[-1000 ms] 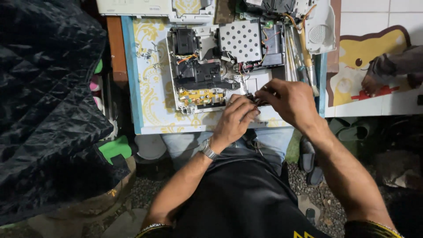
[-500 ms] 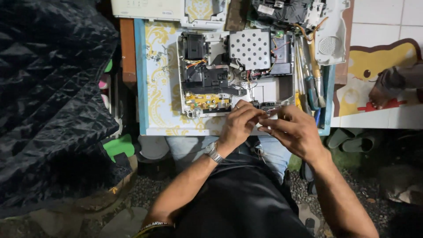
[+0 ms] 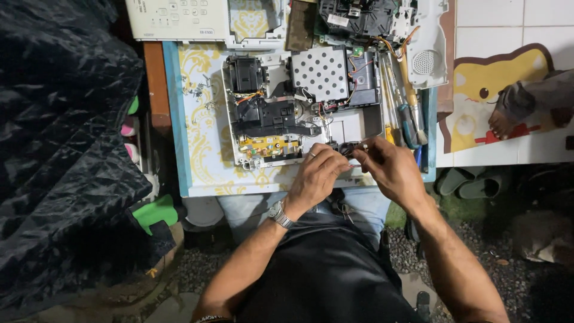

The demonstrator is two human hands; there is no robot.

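head view, looking straight down, and the biggest thing in shot is the dark quilted cover [image 3: 66,155] filling the whole left side. next in size, the small table [image 3: 197,155] with its pale yellow-patterned top and blue edge, and sitting on it the opened white appliance casing [image 3: 365,122], lid off, insides on show. inside there's a perforated metal plate [image 3: 323,72] at the upper middle, a black module [image 3: 266,116] to its left, and a yellow circuit board [image 3: 269,145] along the near edge. a row of screwdrivers [image 3: 403,101] lies just beside the casing on its right. now the hands, meeting at the casing's near right corner: the left hand [image 3: 317,176], ring on a finger and a metal wristwatch [image 3: 279,214] on the wrist, is curled in, fingertips pinching a small dark part [image 3: 350,146]. the right hand [image 3: 391,170] comes in from the other side, thumb and fingers closed on the same small part, so both are grasping it, right over the casing's front rim. exactly what the part is, too small to tell.
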